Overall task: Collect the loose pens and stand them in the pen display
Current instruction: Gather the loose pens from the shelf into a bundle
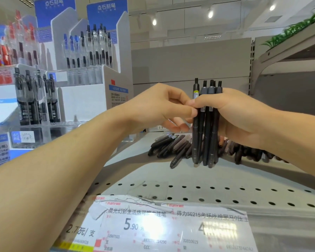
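Pens, a bundle of dark ones (205,124), stand upright in mid-air at the centre of view, clamped in the curled fingers of the right hand (238,117), which comes in from 3 o'clock. The left hand (158,108), reaching from 8 o'clock, pinches the leftmost pen of that bundle with thumb and forefinger. Below them, towards 6 o'clock, more loose pens (173,146) lie heaped on the grey shelf (135,160). At 10 o'clock the pen display (84,84) holds rows of upright pens.
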